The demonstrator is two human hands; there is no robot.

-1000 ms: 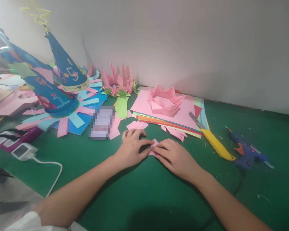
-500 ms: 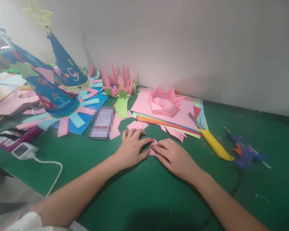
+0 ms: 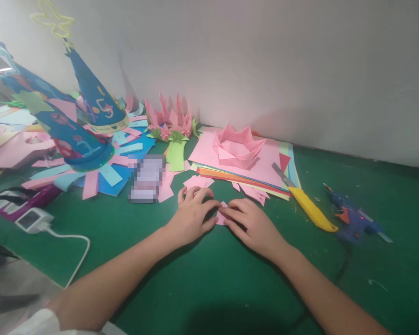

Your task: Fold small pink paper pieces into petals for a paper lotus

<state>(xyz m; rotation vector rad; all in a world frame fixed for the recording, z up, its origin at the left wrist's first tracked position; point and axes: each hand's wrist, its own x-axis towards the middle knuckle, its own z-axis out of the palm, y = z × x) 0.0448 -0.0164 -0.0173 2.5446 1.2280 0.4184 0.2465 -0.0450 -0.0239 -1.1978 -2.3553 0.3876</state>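
Note:
A small piece of pink paper lies on the green table between my two hands. My left hand has its thumb and index finger closed at the paper's left side. From the right, my right hand presses its fingertips and thumb on the same piece. Fingers partly cover the paper, so its folds cannot be made out. Just beyond my hands lie loose pink paper pieces. Behind them a folded pink paper crown rests on a stack of coloured paper.
A yellow utility knife with its blade out leans on the stack's right edge. Right of it lies a blue glue gun. At left are a phone, blue cone hats, a white cable and a pink origami piece.
Both hands stay at the small pink paper, with only slight finger movement. The whole view has shifted very little.

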